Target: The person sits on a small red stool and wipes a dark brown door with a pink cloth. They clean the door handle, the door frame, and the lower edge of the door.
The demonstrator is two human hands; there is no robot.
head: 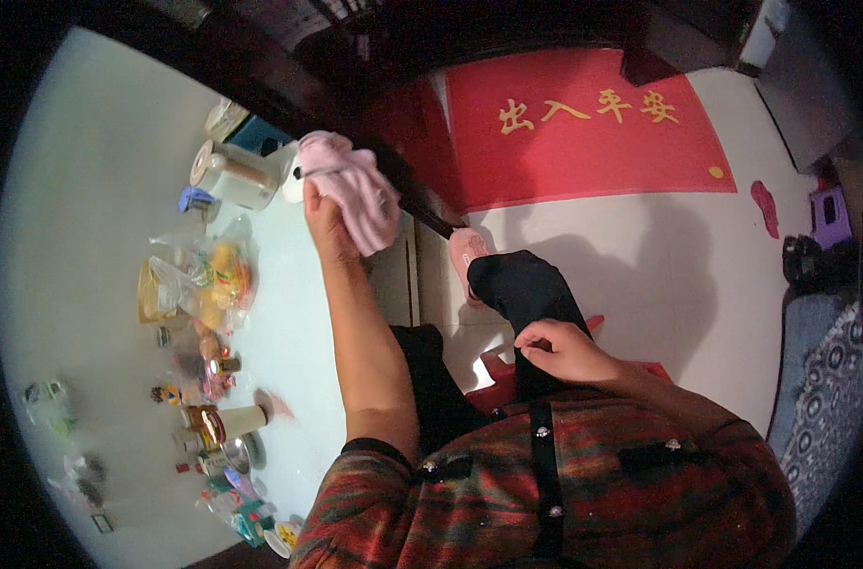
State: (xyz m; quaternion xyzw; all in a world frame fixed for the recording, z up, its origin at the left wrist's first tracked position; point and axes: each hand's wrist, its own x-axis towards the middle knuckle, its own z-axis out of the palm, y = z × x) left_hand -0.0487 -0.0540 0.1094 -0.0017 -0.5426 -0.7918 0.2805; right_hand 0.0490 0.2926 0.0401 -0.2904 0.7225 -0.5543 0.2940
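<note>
My left hand point(325, 220) reaches out over the far right edge of the white table and grips a folded pink cloth point(357, 192), which looks soft and hangs over the fingers. Just behind the cloth is a white rounded object point(291, 174) with a black spot, partly hidden. My right hand point(570, 350) rests by my thigh in black trousers point(531, 284), fingers loosely curled with a gap at the thumb. Nothing shows in it.
The white table point(296, 341) bears a lidded container point(234, 174), a plastic bag of yellow items point(225, 274), jars point(236, 423) and a metal bowl point(239, 451). A red mat point(581, 156) with yellow writing lies on the tiled floor. A purple stool point(830, 217) stands at right.
</note>
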